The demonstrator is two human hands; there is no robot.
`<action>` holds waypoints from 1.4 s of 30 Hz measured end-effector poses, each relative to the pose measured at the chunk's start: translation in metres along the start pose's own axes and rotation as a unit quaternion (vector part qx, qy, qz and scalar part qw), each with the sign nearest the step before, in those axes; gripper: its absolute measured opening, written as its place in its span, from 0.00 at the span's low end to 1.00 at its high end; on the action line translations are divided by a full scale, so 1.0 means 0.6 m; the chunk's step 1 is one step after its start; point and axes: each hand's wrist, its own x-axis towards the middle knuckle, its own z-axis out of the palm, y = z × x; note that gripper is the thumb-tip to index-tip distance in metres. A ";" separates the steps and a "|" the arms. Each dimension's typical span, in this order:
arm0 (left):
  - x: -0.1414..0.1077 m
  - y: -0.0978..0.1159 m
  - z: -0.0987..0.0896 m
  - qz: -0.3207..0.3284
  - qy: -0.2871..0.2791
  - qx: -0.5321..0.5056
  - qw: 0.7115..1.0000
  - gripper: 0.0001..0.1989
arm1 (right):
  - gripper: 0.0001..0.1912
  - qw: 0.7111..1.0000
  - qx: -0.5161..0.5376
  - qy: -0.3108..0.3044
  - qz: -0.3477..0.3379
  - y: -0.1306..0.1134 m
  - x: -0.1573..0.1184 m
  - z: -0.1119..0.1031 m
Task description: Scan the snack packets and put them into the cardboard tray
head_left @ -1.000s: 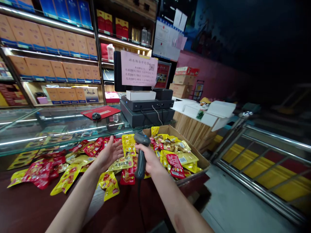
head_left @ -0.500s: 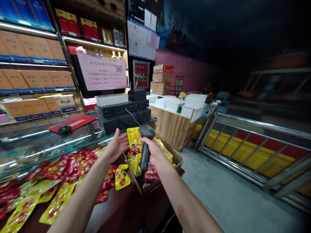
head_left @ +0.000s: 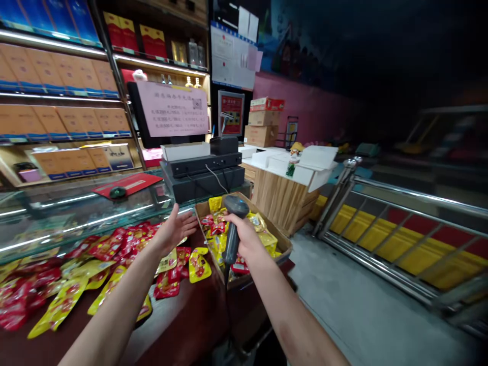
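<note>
My right hand (head_left: 247, 239) grips a dark barcode scanner (head_left: 233, 236) by its handle, above a cardboard box (head_left: 284, 250). Inside the box lie yellow snack packets (head_left: 268, 239) and red ones, partly hidden by the scanner and hand. Just left of the box is my left hand (head_left: 178, 231), empty, with its fingers stretched out. A yellow packet (head_left: 199, 265) rests on the dark red counter below that hand. A pile of red packets (head_left: 124, 244) and long yellow packets (head_left: 63, 302) spreads to the left, partly covered by my left forearm.
A glass display case (head_left: 76, 218) borders the pile, with a red envelope (head_left: 129, 184) on top. Behind the box stand a black cash drawer (head_left: 206, 185) and a monitor with a pink sign (head_left: 173, 109). At right is a metal railing (head_left: 404, 193).
The large yellow packet beside my left hand at the box's edge has dropped lower into the box. My left hand has moved leftward from the box. The scanner stays in my right hand.
</note>
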 end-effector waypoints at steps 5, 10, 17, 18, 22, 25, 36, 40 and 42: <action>-0.066 0.012 -0.103 0.027 0.049 0.009 0.998 0.40 | 0.12 0.997 -0.014 -0.032 0.063 0.057 -0.037 0.080; -0.114 0.011 -0.167 0.037 0.084 0.115 0.989 0.36 | 0.12 0.992 -0.033 -0.054 0.112 0.116 -0.061 0.129; -0.122 0.000 -0.206 0.056 0.095 0.397 0.911 0.34 | 0.11 0.979 -0.016 -0.081 0.184 0.176 -0.062 0.153; -0.120 0.000 -0.206 0.062 0.106 0.447 0.886 0.33 | 0.11 0.978 -0.015 -0.083 0.191 0.181 -0.061 0.155; -0.111 -0.012 -0.194 0.043 0.100 0.619 0.778 0.28 | 0.09 0.975 -0.029 -0.070 0.211 0.196 -0.055 0.159; -0.105 -0.030 -0.185 0.032 0.081 0.699 0.710 0.22 | 0.06 0.976 -0.024 -0.060 0.207 0.204 -0.049 0.156; -0.096 -0.042 -0.198 0.095 0.087 0.676 0.725 0.20 | 0.07 0.950 0.098 -0.067 0.288 0.199 -0.048 0.153; -0.102 -0.017 -0.210 0.121 0.055 0.549 0.825 0.11 | 0.12 0.976 0.059 -0.084 0.194 0.188 -0.062 0.163; -0.108 -0.006 -0.213 0.105 0.028 0.464 0.879 0.14 | 0.13 0.985 0.025 -0.091 0.148 0.185 -0.067 0.165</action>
